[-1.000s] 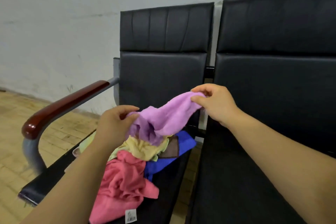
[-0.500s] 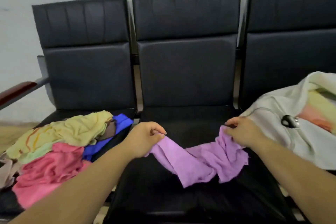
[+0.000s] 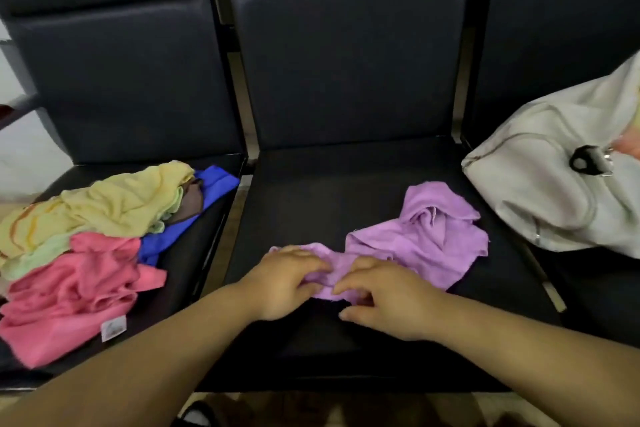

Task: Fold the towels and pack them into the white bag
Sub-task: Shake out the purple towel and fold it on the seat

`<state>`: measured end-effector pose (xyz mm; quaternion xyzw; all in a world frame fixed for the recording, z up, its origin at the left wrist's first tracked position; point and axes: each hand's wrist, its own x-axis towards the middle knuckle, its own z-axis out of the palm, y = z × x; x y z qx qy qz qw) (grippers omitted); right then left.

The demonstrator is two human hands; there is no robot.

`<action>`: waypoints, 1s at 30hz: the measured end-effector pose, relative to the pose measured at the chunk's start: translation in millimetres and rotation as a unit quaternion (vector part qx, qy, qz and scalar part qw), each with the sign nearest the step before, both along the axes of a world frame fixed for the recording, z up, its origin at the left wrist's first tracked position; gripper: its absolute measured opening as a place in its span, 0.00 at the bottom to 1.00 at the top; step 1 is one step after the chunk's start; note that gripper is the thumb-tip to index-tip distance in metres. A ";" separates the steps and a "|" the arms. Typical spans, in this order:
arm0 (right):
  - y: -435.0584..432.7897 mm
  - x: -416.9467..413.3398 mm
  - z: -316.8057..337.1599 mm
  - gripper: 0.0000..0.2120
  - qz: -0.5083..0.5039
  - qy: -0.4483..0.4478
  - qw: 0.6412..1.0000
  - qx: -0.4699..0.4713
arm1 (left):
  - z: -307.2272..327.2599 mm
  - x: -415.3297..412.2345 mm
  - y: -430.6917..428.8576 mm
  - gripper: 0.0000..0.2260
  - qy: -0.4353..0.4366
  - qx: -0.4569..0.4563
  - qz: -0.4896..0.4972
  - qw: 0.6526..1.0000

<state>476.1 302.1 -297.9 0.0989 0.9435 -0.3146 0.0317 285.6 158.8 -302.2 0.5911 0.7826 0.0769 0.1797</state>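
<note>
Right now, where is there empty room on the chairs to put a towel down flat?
The middle seat is bare along its back, between the backrest and the purple towel, and on its left side up to the gap. The left seat is crowded with the towel pile. The white bag takes up the right seat.

A row of three black padded seats fills the view, joined side by side. The middle seat [image 3: 311, 191] has a glossy cushion that catches soft, even light, with the left seat [image 3: 188, 270] and right seat [image 3: 588, 291] flanking it. Each backrest [image 3: 346, 63] is crossed by a horizontal seam, and a metal post [image 3: 239, 80] stands in each gap between them. A pale wall [image 3: 20, 149] shows at far left behind a grey armrest bracket [image 3: 19, 106]. A blurred brownish floor [image 3: 346, 409] runs below.
</note>
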 end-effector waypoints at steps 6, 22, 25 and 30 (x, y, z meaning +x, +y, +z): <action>4.3 -9.5 -16.3 0.12 -0.077 -0.008 0.997 0.019 | -3.0 -5.6 -1.2 0.10 -0.018 -0.002 0.037 0.999; 39.2 6.1 52.8 0.10 -0.237 0.114 0.917 -0.299 | 46.5 14.5 10.2 0.08 -0.186 0.162 0.124 0.961; 42.6 13.5 73.4 0.12 -0.208 0.136 0.908 -0.336 | 72.5 20.6 15.4 0.06 -0.191 0.205 0.110 0.953; 49.4 28.5 95.6 0.10 -0.050 0.076 0.959 -0.269 | 103.2 21.9 15.2 0.07 -0.275 0.236 0.112 0.925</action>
